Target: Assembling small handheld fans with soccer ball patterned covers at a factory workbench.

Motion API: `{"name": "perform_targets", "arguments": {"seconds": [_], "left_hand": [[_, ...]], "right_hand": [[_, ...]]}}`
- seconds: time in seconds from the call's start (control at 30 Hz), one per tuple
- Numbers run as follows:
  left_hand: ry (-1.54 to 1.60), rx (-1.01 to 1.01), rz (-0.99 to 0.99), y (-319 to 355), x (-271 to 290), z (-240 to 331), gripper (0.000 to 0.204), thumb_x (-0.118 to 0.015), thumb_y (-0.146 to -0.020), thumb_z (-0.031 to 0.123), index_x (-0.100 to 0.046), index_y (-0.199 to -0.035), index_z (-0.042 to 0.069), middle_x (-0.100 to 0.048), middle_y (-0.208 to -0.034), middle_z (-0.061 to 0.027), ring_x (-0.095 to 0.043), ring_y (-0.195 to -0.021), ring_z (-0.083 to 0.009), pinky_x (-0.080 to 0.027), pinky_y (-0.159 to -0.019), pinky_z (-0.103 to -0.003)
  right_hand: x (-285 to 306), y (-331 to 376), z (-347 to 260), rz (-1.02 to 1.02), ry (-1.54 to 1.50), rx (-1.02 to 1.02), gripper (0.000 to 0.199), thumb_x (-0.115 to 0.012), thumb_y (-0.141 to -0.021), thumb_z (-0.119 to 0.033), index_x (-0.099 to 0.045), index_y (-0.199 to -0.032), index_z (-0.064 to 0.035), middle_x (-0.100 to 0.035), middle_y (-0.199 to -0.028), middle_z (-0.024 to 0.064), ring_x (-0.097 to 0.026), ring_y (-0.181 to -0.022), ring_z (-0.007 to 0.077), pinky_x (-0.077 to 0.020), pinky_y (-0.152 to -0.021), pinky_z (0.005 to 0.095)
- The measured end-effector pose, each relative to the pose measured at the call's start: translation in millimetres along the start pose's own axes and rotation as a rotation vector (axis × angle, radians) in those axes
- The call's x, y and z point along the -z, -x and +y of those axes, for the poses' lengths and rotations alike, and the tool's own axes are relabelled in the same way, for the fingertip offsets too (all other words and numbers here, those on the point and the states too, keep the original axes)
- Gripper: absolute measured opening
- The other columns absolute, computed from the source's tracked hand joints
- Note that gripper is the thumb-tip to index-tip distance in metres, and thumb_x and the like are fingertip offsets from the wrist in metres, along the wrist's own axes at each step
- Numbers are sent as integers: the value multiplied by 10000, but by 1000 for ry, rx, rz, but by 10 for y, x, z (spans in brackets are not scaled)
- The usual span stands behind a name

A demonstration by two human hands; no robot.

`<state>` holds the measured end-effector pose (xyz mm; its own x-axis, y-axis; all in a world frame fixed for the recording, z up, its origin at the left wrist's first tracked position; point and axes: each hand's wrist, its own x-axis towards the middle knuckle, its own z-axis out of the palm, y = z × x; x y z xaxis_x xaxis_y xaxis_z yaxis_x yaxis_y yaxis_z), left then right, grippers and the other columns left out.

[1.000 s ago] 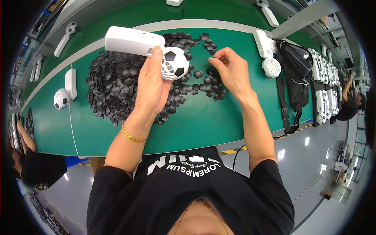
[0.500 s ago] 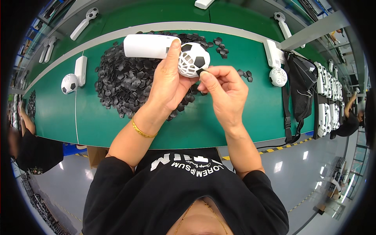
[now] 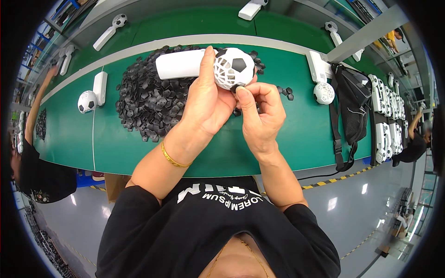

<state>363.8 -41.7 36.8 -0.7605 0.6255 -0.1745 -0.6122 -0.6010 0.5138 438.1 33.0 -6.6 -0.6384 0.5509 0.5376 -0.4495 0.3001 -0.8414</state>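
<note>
Green matting covers the long workbench (image 3: 69, 139), where a heap of small black plastic pieces (image 3: 148, 102) lies toward its far edge and a black bag (image 3: 352, 102) hangs over the near edge at its right end. Above the bench's middle, the left hand (image 3: 206, 99) is wrapped around a white handheld fan with a football-patterned head (image 3: 232, 67), held clear of the surface. Right beside it, the right hand (image 3: 262, 111) pinches a small black piece (image 3: 238, 87) between thumb and forefinger, pressing it against the underside of the fan's head.
</note>
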Motion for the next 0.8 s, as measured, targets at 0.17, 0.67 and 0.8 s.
{"name": "perform_targets", "arguments": {"seconds": [0.17, 0.67, 0.8], "left_hand": [[-18, 4, -44, 17, -10, -3, 495, -438, -980, 466, -539, -1088, -6, -631, -1023, -125, -625, -955, -253, -536, -843, -375], [-87, 4, 18, 0, 62, -4, 425, -438, -987, 441, -544, -1088, 42, -625, -1048, -80, -615, -978, -211, -532, -862, -376], [-76, 80, -78, 88, 20, 32, 440, -377, -1005, 437, -510, -1164, 49, -610, -1108, -103, -608, -1024, -228, -516, -920, -429]], "right_hand": [[32, -32, -61, 25, -6, 11, 131, -671, -873, -41, -555, -915, 1, -618, -785, 24, -556, -662, 63, -478, -588, 203], [322, -421, -190, -190, 614, 555, 378, -777, -720, -69, -583, -1040, -17, -641, -1031, 117, -626, -892, 213, -519, -747, 322], [315, -434, -165, -389, 221, 165, 554, -786, -709, -126, -549, -1198, -15, -579, -1219, 158, -593, -1065, 283, -500, -865, 344]]}}
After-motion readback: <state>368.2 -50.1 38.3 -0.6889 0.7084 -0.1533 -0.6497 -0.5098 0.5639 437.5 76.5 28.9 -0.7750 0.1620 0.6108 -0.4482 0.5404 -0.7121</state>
